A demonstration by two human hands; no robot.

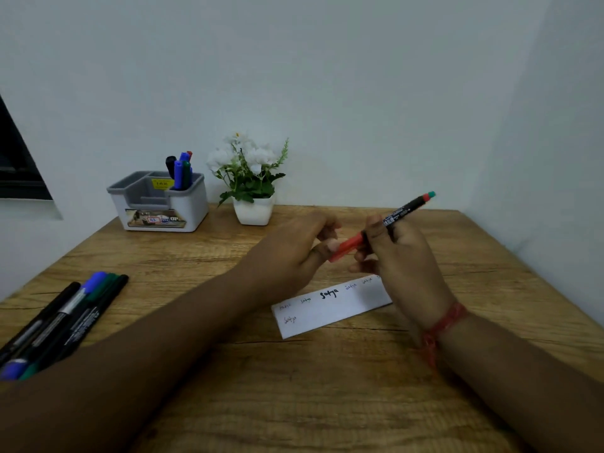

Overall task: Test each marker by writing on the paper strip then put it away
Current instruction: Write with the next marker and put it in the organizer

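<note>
My right hand [397, 256] grips the black barrel of a red marker [405, 209] above the table, its rear end tilted up to the right. My left hand [294, 253] pinches the marker's red cap [346, 247] at the lower left end. Below both hands lies the white paper strip [330, 308] with several handwritten words on it. Several capped markers [65, 315], black, blue and green, lie in a row at the table's left edge. A white and grey organiser [192, 207] at the back left holds several markers [181, 171] upright in its right compartment.
A white pot of artificial white flowers [253, 209] stands at the back, right of the organiser. The wooden table [294, 387] meets walls at the back and on the right. A dark window frame [16, 165] shows at far left.
</note>
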